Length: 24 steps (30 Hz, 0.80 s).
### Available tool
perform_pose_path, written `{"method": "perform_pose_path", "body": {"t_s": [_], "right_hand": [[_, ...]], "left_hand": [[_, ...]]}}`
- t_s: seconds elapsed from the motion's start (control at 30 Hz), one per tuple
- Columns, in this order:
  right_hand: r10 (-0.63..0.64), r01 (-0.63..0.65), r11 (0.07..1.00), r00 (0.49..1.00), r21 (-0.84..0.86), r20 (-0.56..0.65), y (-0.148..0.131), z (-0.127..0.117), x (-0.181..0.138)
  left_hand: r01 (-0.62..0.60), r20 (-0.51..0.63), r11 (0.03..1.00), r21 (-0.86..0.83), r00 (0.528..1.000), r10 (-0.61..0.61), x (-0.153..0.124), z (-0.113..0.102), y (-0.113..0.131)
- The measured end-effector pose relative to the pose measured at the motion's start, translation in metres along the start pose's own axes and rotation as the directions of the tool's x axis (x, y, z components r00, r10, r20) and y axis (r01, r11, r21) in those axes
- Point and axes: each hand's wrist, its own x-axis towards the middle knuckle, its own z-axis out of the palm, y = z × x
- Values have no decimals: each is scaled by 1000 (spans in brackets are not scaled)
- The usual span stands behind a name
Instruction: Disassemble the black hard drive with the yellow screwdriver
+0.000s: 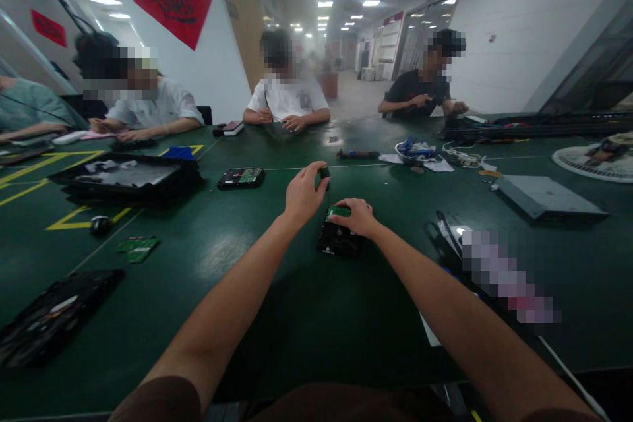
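Note:
My left hand (304, 194) is closed around the dark handle of a screwdriver (324, 174), whose thin shaft points down at the far end of a black hard drive (337, 241). Where exactly its tip meets the drive is too small to tell. On the drive's upper face shows a green circuit board (338, 211). My right hand (362, 216) grips the drive from the right side, thumb lying over the board and fingers at the far edge. The drive rests flat on the dark green table (277, 316).
Left are another drive (241, 177), a black tray (123, 175), green boards (138, 248) and a black casing (54, 313). Right are a grey metal box (548, 196), a bowl of blue items (416, 150) and a blurred-out device (509, 277). Several people sit across the table.

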Motion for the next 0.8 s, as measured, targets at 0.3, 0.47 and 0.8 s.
{"method": "perform_pose_path", "body": {"t_s": [0.3, 0.47, 0.8], "right_hand": [[5, -5, 1000, 1000, -4, 8, -1, -1, -1], [3, -3, 1000, 1000, 7, 7, 1, -1, 0], [-4, 4, 1000, 1000, -8, -11, 1, 1, 1]], "left_hand": [[33, -7, 998, -51, 999, -33, -1, 2, 0], [7, 26, 998, -69, 1000, -6, -1, 4, 0], [-81, -4, 997, -10, 997, 81, 0, -2, 3]]}}
